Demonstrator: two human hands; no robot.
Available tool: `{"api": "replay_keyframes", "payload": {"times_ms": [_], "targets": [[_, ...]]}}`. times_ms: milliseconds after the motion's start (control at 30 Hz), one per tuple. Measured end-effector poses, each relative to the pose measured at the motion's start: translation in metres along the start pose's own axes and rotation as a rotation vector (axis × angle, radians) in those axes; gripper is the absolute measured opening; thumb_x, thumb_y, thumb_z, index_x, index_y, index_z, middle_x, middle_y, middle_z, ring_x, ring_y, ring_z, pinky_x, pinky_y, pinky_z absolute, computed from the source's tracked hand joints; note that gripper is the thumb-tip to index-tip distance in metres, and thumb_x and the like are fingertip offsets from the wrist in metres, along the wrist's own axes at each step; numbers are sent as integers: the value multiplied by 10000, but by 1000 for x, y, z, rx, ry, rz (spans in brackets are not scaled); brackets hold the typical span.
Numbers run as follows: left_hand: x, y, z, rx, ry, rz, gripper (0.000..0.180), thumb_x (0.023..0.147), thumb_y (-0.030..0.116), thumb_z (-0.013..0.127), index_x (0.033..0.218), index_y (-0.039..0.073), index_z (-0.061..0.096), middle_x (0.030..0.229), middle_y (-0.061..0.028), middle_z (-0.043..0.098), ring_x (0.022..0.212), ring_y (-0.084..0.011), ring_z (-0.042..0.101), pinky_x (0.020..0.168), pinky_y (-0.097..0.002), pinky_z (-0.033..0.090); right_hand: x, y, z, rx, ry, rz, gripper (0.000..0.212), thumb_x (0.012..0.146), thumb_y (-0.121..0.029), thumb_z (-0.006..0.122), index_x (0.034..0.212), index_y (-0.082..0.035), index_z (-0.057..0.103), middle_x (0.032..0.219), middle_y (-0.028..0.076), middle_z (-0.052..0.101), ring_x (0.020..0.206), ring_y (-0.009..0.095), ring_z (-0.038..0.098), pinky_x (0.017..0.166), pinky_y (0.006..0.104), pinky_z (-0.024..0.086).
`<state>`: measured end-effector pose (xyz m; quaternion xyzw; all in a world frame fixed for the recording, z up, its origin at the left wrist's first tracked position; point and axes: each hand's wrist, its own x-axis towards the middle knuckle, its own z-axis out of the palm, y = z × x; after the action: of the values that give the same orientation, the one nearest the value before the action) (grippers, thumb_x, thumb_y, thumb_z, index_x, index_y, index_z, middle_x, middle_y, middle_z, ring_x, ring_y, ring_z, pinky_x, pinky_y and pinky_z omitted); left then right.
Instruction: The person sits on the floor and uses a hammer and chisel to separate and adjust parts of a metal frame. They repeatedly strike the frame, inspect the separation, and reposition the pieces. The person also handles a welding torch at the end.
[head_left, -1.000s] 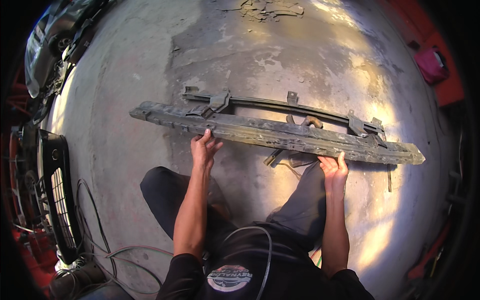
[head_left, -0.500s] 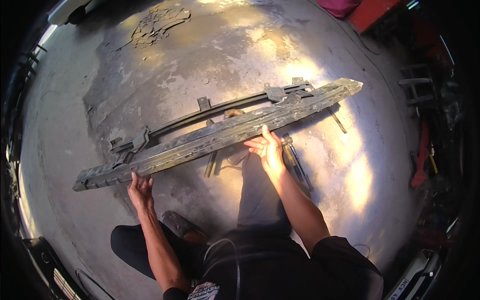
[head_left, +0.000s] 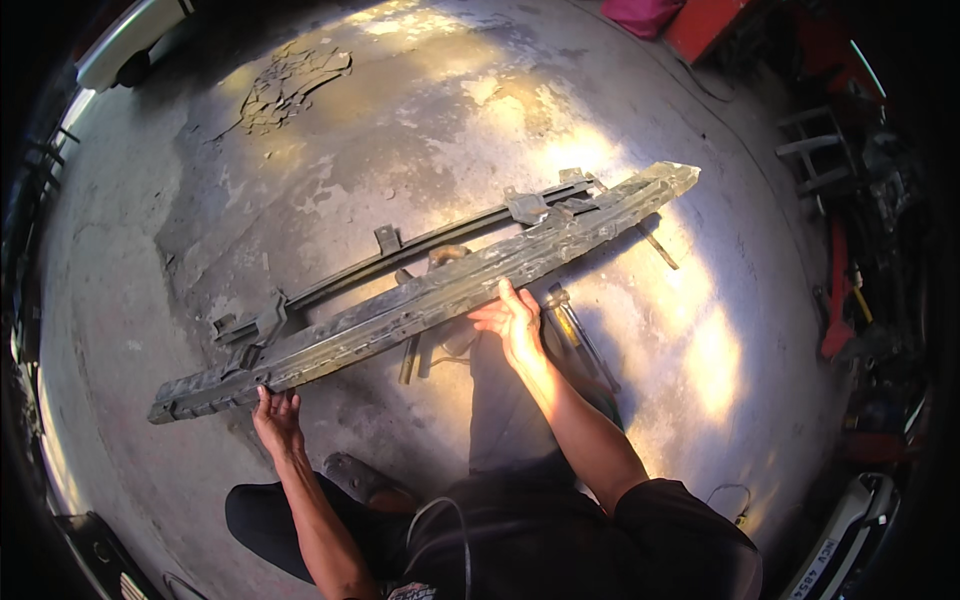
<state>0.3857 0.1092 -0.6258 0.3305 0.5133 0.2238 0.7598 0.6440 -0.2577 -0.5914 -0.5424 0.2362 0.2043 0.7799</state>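
A long, grey-black metal beam (head_left: 430, 300), which looks like a bumper reinforcement bar, lies slantwise before me, its right end farther away. Near its left end, my left hand (head_left: 280, 422) grips the near edge, thumb on the face and fingers curled below. Right of the middle, my right hand (head_left: 518, 325) holds the same edge with the thumb pressed on it; its other fingers reach underneath and partly show. Just beyond lies a thinner metal rail (head_left: 340, 277) with brackets, partly covered by the beam.
Long-handled tools (head_left: 582, 340) lie on the concrete floor by my right knee. A rod (head_left: 657, 245) pokes out past the beam. Broken flakes (head_left: 295, 88) are scattered far left. A red jack-like piece (head_left: 838, 290) and car parts line the right side; a vehicle (head_left: 130, 45) stands far left.
The beam's left end has dropped nearer to me, so it slants more steeply. Both hands keep their places on it. The whole view has shifted slightly.
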Motion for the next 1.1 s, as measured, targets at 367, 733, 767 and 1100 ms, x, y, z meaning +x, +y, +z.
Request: {"api": "replay_keyframes", "payload": {"times_ms": [367, 733, 767, 1100], "targets": [[3, -5, 5, 4, -7, -1, 410, 988, 404, 702, 1150, 34, 629, 1019, -99, 721, 914, -238, 708, 784, -361, 548, 6, -3, -8, 14, -13, -21, 1283, 910, -429, 778, 1510, 177, -180, 850, 263, 642, 747, 391, 734, 609, 399, 610], [-9, 4, 17, -26, 16, 31, 402, 976, 312, 730, 1123, -33, 587, 962, -111, 648, 884, -281, 701, 733, -412, 601, 1, -3, -5, -60, -71, -69, 646, 996, -446, 677, 1197, 97, 390, 852, 234, 628, 796, 376, 736, 651, 394, 604], [-14, 6, 23, -15, 71, 38, 401, 973, 305, 734, 1107, -41, 582, 960, -113, 637, 868, -276, 700, 715, -403, 611, 0, -4, -3, -71, -81, -73, 564, 1006, -443, 661, 1111, 50, 408, 843, 226, 626, 798, 375, 736, 652, 397, 600], [-15, 3, 17, -40, 58, 53, 413, 946, 291, 770, 1059, -38, 548, 949, -122, 606, 829, -299, 705, 679, -422, 634, 0, -5, -3, -95, -109, -84, 493, 1020, -454, 636, 1031, 0, 445, 838, 195, 618, 827, 372, 734, 681, 408, 584]]}}
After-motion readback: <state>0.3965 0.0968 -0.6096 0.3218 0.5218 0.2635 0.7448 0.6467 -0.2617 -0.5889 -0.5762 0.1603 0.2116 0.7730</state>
